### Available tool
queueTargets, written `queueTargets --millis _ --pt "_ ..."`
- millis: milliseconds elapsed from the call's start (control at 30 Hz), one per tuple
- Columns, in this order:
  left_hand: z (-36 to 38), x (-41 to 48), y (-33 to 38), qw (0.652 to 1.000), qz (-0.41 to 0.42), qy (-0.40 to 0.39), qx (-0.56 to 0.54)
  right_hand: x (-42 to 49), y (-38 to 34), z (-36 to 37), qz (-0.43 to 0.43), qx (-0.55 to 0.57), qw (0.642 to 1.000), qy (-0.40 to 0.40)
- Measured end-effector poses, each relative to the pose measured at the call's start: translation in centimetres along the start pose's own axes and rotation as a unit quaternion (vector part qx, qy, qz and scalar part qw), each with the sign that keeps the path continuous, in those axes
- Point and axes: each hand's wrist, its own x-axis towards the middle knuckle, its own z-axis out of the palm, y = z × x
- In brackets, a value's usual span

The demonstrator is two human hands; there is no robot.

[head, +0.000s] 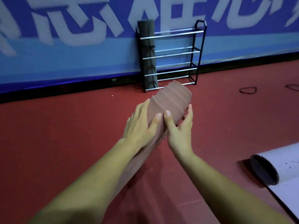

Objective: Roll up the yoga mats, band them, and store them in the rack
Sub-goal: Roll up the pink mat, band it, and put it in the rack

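A rolled pink yoga mat (169, 101) is held above the red floor, its far end telescoped into stepped layers and pointing toward the rack. My left hand (140, 125) grips its left side with the thumb over the top. My right hand (178, 126) grips its right side, thumb on top and fingers wrapped round the far side. The black rack (196, 52) with silver rungs stands against the blue wall. A rolled grey mat (148, 54), tied with a black band, stands upright in the rack's left end.
Two black elastic bands lie on the red floor at the right, one (247, 90) near the rack and another (293, 87) at the frame edge. A partly rolled white mat (281, 162) with a dark inner side lies at the lower right.
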Motion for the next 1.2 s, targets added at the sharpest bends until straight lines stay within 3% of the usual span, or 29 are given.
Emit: queueTargets --millis 100,367,467,667,867,1100,1200 --pt "-4.8 0.9 1.6 0.994 -0.026 0.074 -0.08 -0.3 -6.1 2.1 -0.063 -0.027 0.997 -0.027" --pt "-14.5 5.4 4.2 0.971 -0.068 0.123 -0.195 0.6 -15.9 5.6 -0.207 -0.114 0.964 -0.125" --pt "-15.6 7.3 4.3 0.949 -0.159 0.126 -0.24 1.4 -16.5 6.9 -0.163 -0.118 0.966 -0.16" --pt "-15.2 9.1 5.1 0.902 -0.184 0.184 -0.346 4.1 -19.5 8.5 -0.01 -0.054 0.991 -0.126" --pt "-17.3 11.5 6.4 0.855 -0.309 0.163 -0.384 7.2 -23.3 10.8 0.141 -0.086 0.976 -0.141" --pt "-20.9 15.5 6.6 0.842 -0.322 0.181 -0.393 10.4 -27.8 13.3 0.15 -0.093 0.97 -0.165" --pt "-20.4 15.1 5.2 0.818 -0.357 0.171 -0.417 10.7 -26.8 13.7 0.174 -0.114 0.955 -0.213"
